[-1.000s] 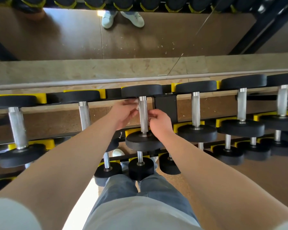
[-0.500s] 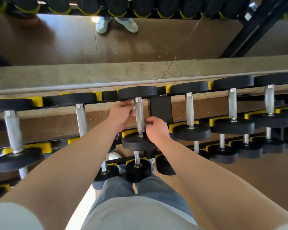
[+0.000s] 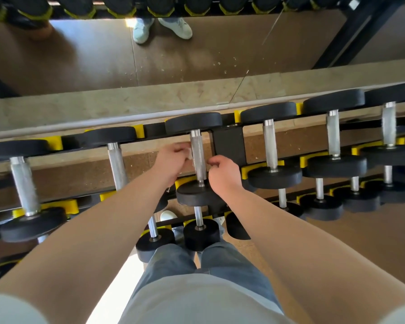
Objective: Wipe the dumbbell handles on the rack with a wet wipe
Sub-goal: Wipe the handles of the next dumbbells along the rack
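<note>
My left hand (image 3: 173, 157) pinches a crumpled white wet wipe (image 3: 189, 152) against the knurled steel dumbbell handle (image 3: 197, 146); my right hand (image 3: 222, 174) curls beside it, hold unclear.

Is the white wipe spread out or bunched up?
Bunched: the white wet wipe is a crumpled wad in the left hand, beside the knurled steel handle.
</note>
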